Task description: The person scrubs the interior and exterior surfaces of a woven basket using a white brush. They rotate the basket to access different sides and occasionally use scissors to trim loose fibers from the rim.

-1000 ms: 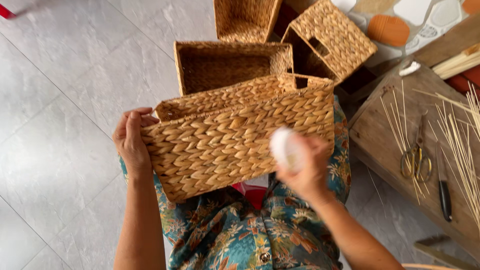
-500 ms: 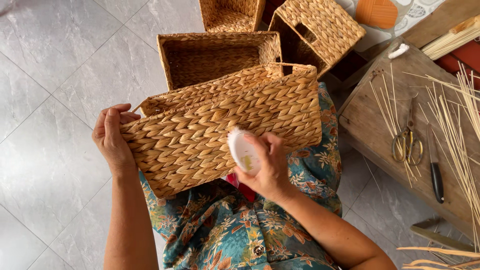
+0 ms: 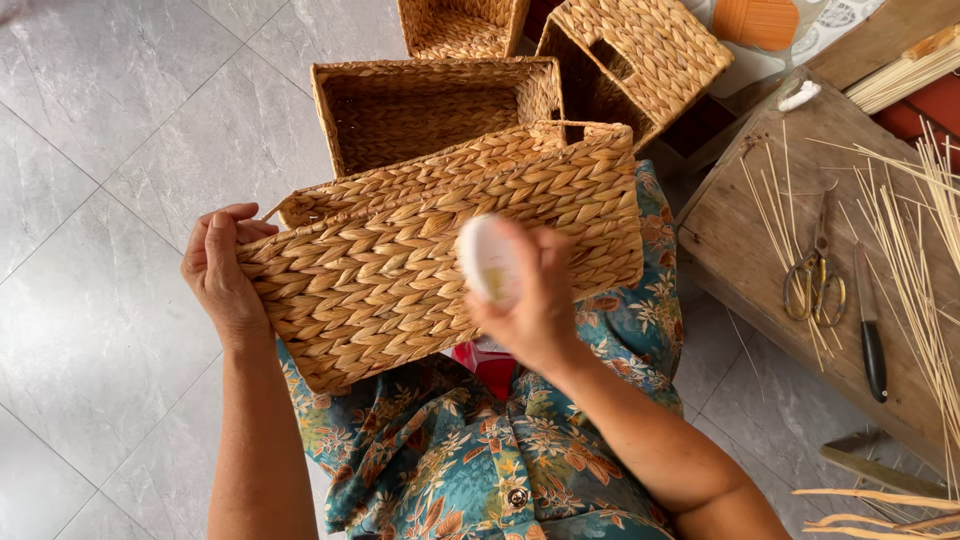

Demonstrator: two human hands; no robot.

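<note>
A rectangular basket of braided tan straw [image 3: 440, 250] is held tilted across the lap, its long woven side turned up toward the camera so that the whole face can be reached. The basket's left end is gripped by the left hand [image 3: 222, 275], the fingers curled over the rim and the palm pressed to the weave, apparently to steady it against the floral blue-green garment [image 3: 480, 450] beneath. Just in front of the upturned side, a small round white object [image 3: 488, 260] is clasped in the right hand [image 3: 535, 300], the fingers closed around it and its flat face turned toward the viewer; what the object is cannot be told, as it is blurred.

Beyond the held basket, an open empty basket of the same weave [image 3: 430, 105] is set on the grey tiled floor [image 3: 110, 130], with two more woven baskets [image 3: 640, 55] stacked behind it. To the right of the held basket, a worn wooden board [image 3: 770, 260] is laid out as a work surface, within arm's reach: on it are seen a pair of scissors [image 3: 815, 285], a dark-handled knife [image 3: 872, 330] and loose pale reed splints [image 3: 920, 250].
</note>
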